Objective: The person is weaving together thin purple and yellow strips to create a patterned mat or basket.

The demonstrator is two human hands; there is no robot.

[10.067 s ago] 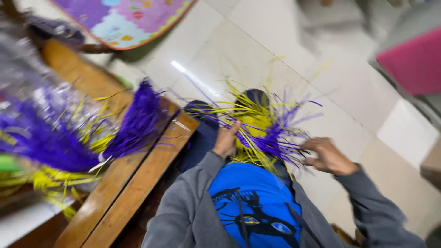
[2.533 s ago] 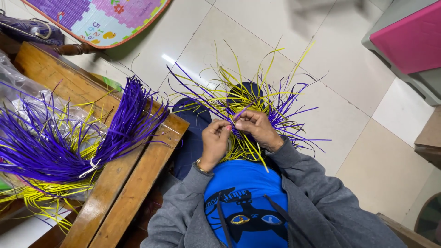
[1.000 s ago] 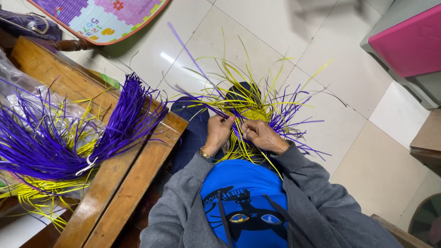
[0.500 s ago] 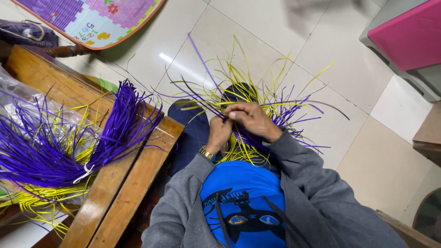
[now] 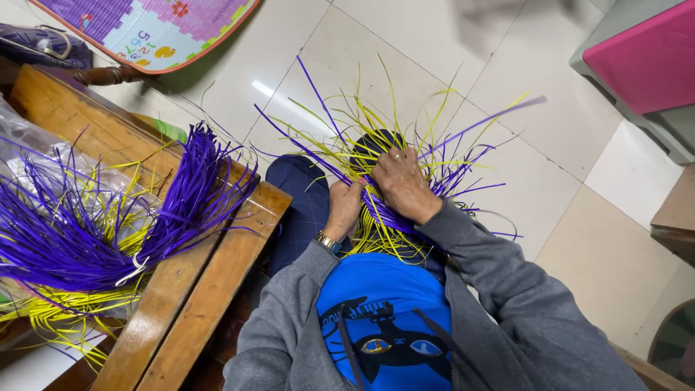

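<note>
Person wears a grey hooded sweatshirt point(image 5: 289, 326) over a blue printed shirt point(image 5: 384, 311), dark blue trousers point(image 5: 297, 210), and a gold wristwatch point(image 5: 327, 241).

There was a single view, from a camera worn on the person's head. It looked steeply down the wearer's own chest and lap to the tiled floor point(image 5: 463, 58) below, so the person's body rose from the bottom edge and the floor filled the top. It sat close: the left hand point(image 5: 344, 210) and right hand point(image 5: 402, 185) lay near the middle of the frame, large and sharp. The view was tilted, so the wooden bench point(image 5: 195, 289) ran slantwise along the left side, from upper left to the bottom edge. No second view shared the scene.
</note>
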